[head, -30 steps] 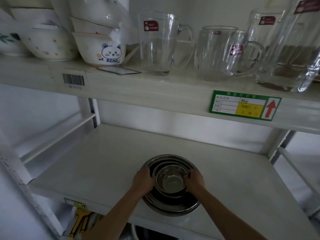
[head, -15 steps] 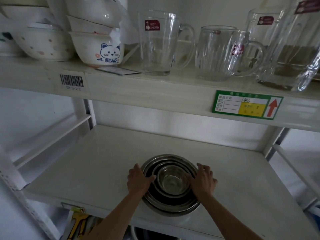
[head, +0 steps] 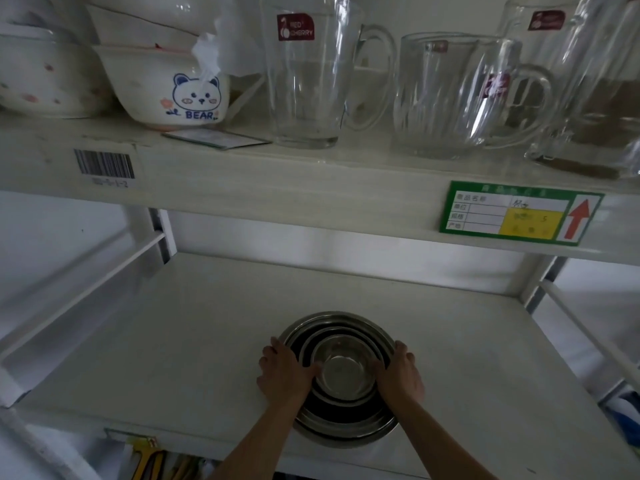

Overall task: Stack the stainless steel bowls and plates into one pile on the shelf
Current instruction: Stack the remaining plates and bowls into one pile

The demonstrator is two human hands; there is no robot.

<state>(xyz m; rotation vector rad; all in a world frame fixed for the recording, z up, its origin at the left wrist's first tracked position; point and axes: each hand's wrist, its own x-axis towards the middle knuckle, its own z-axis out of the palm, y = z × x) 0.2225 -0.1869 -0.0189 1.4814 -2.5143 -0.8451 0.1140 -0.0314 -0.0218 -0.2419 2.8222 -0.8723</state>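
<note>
A nested pile of stainless steel bowls and plates (head: 341,329) stands near the front edge of the white lower shelf (head: 194,344). The smallest bowl (head: 346,374) sits in the middle on top. My left hand (head: 282,374) grips the pile's left rim, thumb over the edge toward the small bowl. My right hand (head: 400,375) holds the right rim the same way. Both forearms come up from the bottom of the view and hide the pile's near sides.
The upper shelf (head: 277,181) hangs close overhead with ceramic bowls, one printed with a bear (head: 173,88), a glass jug (head: 308,71) and glass mugs (head: 450,98). A green price tag (head: 519,213) sits on its edge. Shelf posts stand at both back corners.
My hands opened outward from the inner bowl half a second ago, then closed in again on the pile's outer rim. The camera view has shifted slightly lower and closer.
</note>
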